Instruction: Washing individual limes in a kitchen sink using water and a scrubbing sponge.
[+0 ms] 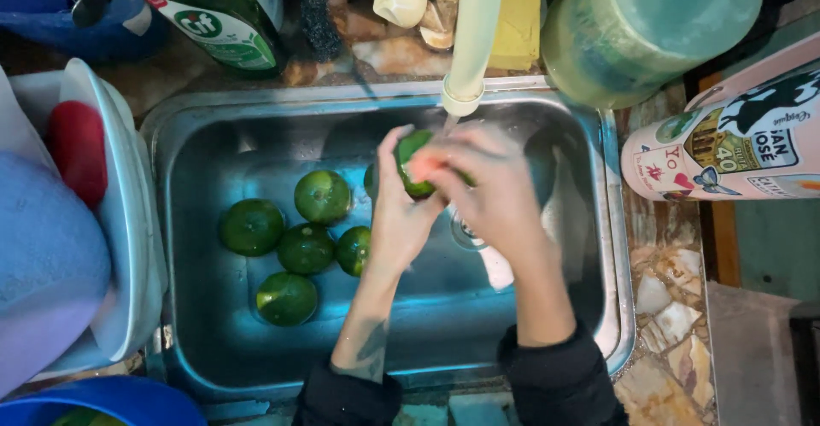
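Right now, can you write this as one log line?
left hand: holds green citrus fruit | right hand: rubs it under faucet | sink: five more green fruits

Six green citrus fruits [322,196]: five in the sink [256,119], one in two hands [444,195].

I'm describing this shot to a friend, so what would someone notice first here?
First, both hands, left hand and right hand, clasp a green fruit under the tap over the middle of the steel sink. Next, five more green fruits lie clustered on the sink's left floor. A big pale green jug stands at the top right.
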